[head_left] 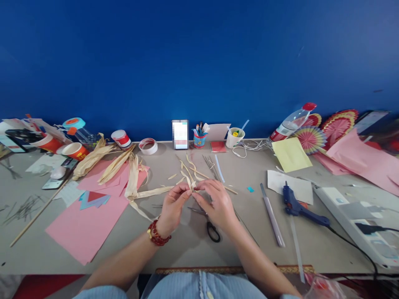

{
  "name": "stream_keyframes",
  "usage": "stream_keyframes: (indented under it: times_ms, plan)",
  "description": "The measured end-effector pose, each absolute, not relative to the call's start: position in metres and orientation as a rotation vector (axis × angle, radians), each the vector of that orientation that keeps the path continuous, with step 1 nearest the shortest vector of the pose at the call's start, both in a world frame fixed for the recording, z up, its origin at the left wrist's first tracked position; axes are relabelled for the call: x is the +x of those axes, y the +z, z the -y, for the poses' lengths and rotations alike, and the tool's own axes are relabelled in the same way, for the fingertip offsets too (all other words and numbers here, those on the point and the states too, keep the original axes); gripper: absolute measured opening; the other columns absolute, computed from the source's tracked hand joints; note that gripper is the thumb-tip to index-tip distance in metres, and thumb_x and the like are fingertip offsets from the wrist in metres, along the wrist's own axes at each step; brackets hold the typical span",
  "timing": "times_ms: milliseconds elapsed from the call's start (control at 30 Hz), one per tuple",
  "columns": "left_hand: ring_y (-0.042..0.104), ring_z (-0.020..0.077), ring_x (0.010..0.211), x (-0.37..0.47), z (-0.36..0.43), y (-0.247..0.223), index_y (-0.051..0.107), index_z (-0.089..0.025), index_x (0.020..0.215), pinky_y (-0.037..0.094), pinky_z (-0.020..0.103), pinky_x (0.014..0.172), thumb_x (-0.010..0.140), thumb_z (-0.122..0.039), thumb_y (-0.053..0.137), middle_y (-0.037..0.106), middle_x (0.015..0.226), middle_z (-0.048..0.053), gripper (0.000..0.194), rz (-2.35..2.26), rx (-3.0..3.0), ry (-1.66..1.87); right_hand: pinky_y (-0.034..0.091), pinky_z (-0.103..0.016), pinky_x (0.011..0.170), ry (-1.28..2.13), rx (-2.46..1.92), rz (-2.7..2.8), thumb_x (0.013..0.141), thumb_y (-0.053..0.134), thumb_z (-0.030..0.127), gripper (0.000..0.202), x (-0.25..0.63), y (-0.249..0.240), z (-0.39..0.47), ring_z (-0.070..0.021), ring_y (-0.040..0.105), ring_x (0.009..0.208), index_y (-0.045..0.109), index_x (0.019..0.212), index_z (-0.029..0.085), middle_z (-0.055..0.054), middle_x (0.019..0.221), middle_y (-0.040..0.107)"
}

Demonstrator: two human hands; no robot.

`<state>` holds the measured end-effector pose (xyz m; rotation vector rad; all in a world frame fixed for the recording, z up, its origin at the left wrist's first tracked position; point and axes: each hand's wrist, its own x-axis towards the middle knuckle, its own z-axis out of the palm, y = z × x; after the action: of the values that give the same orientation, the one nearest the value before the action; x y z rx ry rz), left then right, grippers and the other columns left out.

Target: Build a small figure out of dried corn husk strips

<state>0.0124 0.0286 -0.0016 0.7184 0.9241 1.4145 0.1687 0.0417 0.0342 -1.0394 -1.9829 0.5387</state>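
My left hand (173,207), with a red bead bracelet at its wrist, pinches a small pale corn husk piece (192,184) between thumb and fingertips. From the other side my right hand (217,204) closes its fingertips on the same piece. Their fingers partly hide it. Scissors (213,232) with black handles lie on the table below my right hand. Thin husk strips and sticks (187,168) are spread just beyond my fingers. Left of my left hand, a larger corn husk (133,180) trails long strips toward it.
On the left lie pink paper sheets (89,228), dried husks (93,160) and paper cups (75,151). A phone (180,135), a tape roll (148,146) and a pen cup (199,140) stand along the wall. At right are a blue glue gun (299,207), a power strip (358,224) and a bottle (291,122).
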Motion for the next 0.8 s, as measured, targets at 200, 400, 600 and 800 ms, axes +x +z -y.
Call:
stream_keyframes:
  times_ms: [200, 400, 600, 800]
  plan:
    - [0.057, 0.0123, 0.078, 0.012, -0.031, -0.005, 0.072, -0.018, 0.082, 0.045, 0.025, 0.079, 0.073, -0.027, 0.079, 0.066, 0.079, 0.000, 0.014, -0.917, 0.712, 1.425, 0.041, -0.027, 0.065, 0.731, -1.136, 1.864, 0.092, 0.048, 0.020, 0.015, 0.173, 0.028, -0.046, -0.0160, 0.053, 0.070, 0.050, 0.077, 0.021, -0.001, 0.074, 0.056]
    - [0.058, 0.0116, 0.077, 0.010, -0.036, -0.004, 0.071, -0.017, 0.079, 0.046, 0.026, 0.082, 0.072, -0.026, 0.080, 0.066, 0.079, 0.000, 0.015, -0.885, 0.648, 1.422, 0.029, -0.024, 0.054, 0.854, -0.995, 1.915, 0.077, 0.052, 0.012, 0.028, 0.167, 0.029, -0.040, -0.0111, 0.038, 0.055, 0.033, 0.059, 0.021, 0.005, 0.057, 0.037]
    - [0.057, 0.0110, 0.073, 0.002, -0.043, -0.002, 0.069, -0.017, 0.077, 0.047, 0.028, 0.083, 0.072, -0.028, 0.079, 0.063, 0.076, -0.001, 0.016, -0.884, 0.623, 1.440, 0.037, -0.023, 0.055, 0.941, -1.019, 1.862, 0.078, 0.055, 0.012, 0.011, 0.166, 0.024, -0.037, -0.0109, 0.046, 0.054, 0.052, 0.077, 0.022, 0.006, 0.062, 0.047]
    - [0.059, 0.0121, 0.079, 0.003, -0.041, -0.001, 0.070, -0.017, 0.079, 0.046, 0.027, 0.084, 0.073, -0.025, 0.079, 0.065, 0.081, 0.000, 0.013, -0.866, 0.641, 1.448, 0.048, -0.032, 0.083, 0.753, -1.125, 1.884, 0.090, 0.058, 0.024, 0.012, 0.168, 0.029, -0.047, -0.0222, 0.062, 0.102, 0.061, 0.101, 0.023, -0.006, 0.106, 0.067]
